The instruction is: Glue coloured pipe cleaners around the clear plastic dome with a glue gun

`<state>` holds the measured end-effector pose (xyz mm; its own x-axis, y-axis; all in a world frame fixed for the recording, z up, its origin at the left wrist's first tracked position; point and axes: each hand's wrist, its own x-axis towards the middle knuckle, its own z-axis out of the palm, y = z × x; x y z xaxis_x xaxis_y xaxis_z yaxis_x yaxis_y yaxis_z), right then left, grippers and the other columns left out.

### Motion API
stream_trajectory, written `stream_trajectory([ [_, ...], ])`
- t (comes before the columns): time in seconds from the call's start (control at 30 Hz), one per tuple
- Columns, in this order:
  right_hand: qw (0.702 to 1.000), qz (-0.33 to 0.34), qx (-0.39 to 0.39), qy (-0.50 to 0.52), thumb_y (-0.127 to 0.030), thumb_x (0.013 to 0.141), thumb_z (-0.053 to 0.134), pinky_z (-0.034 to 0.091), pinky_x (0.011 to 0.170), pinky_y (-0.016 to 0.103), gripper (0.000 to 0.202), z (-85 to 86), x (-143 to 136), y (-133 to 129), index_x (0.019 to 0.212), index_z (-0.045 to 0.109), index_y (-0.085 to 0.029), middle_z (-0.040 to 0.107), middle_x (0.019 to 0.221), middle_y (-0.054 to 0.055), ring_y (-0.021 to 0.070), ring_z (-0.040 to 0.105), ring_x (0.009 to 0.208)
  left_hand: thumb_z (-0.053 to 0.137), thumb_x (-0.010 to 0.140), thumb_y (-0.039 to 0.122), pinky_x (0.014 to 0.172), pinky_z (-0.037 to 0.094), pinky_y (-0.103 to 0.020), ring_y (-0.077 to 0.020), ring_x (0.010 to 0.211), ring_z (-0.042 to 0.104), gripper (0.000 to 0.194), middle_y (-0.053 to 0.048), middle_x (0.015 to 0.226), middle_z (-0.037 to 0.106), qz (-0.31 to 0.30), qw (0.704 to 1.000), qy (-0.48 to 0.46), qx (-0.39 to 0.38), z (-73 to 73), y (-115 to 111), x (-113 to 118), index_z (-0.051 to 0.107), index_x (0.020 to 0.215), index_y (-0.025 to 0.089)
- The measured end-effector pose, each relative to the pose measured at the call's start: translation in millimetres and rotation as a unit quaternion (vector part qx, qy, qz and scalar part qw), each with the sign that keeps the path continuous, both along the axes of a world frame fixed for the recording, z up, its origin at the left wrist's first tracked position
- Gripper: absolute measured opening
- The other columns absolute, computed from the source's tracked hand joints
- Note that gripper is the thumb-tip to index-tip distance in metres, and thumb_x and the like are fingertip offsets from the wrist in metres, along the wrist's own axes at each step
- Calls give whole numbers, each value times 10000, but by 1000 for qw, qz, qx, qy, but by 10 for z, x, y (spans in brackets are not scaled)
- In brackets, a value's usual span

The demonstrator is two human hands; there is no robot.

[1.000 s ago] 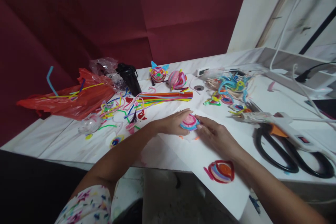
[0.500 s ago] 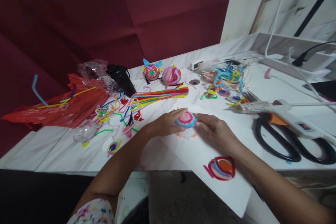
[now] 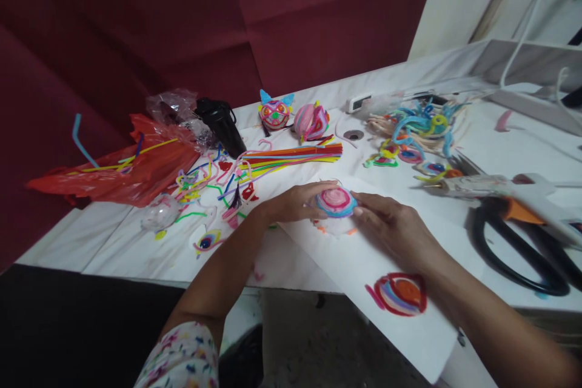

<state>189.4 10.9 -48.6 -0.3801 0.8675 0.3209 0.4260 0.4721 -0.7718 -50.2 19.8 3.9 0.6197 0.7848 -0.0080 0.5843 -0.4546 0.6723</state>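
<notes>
Between my hands, over a sheet of white paper [image 3: 402, 345], is a rounded coiled pipe-cleaner piece [image 3: 336, 201], pink in the middle with blue along its lower edge. My left hand [image 3: 295, 202] holds its left side, fingers laid along the far edge. The fingertips and thumb of my right hand [image 3: 398, 224] pinch its right side. A pale patch with orange marks [image 3: 336, 227] shows just below the piece; I cannot tell what it is. Farther down the paper is a red, orange and purple eye-shaped drawing [image 3: 400, 295].
Behind my hands lie a bundle of pipe cleaners [image 3: 293, 159] and two decorated balls [image 3: 275, 113]. Large black-handled scissors [image 3: 513, 260] and a glue gun [image 3: 482, 185] are at right. A red plastic bag [image 3: 136, 170], clear ball [image 3: 160, 212] and black bottle [image 3: 222, 127] stand left.
The view has turned slightly, so everything sits farther right. My hands keep their grip on the coiled piece, which now shows more of its pink face.
</notes>
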Motion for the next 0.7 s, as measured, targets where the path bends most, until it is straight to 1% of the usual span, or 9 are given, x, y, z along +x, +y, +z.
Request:
stream_trajectory([
  [0.1,1000,-3,-6,2,-436,900,498,533,843,440,369,-29,-5,5,1185,654,-263,690,1134,51,278,652,991,673,816,262,1172,270,-331,-204,1391,373,611,-74,1495,411,-18,1000,-12,20,-59,44,-45,456,1385,215],
  [0.2,1000,-8,-10,5,-461,891,503,522,884,479,397,-53,-7,7,1197,648,-255,678,1158,64,297,641,1022,677,822,285,1168,286,-329,-196,1374,402,574,-52,1478,440,-18,999,-27,28,-123,82,-76,491,1363,247],
  [0.27,1000,-8,-11,7,-477,887,504,514,902,494,404,-62,-3,13,1196,648,-263,673,1170,65,304,635,1033,674,828,305,1161,301,-327,-191,1361,423,557,-47,1469,452,-18,998,-40,34,-161,100,-88,501,1355,255],
  [0.37,1000,1,-18,5,-469,884,515,527,881,486,389,-64,16,39,1192,649,-273,678,1160,57,299,643,1012,672,831,336,1153,315,-323,-194,1342,449,548,-54,1454,470,-21,997,-57,50,-195,111,-96,514,1348,245],
  [0.53,998,47,-39,6,-458,885,529,525,891,425,387,-32,65,112,1196,650,-261,683,1158,40,258,650,995,673,827,356,1146,334,-332,-218,1326,470,529,-88,1425,499,-21,996,-64,62,-174,68,-99,554,1319,201],
  [0.7,996,72,-54,14,-465,877,531,519,892,396,407,4,66,157,1196,654,-243,679,1168,51,244,649,1000,622,869,319,1140,347,-354,-209,1332,462,495,-90,1439,478,-33,996,-45,73,-122,7,-128,527,1343,214],
])
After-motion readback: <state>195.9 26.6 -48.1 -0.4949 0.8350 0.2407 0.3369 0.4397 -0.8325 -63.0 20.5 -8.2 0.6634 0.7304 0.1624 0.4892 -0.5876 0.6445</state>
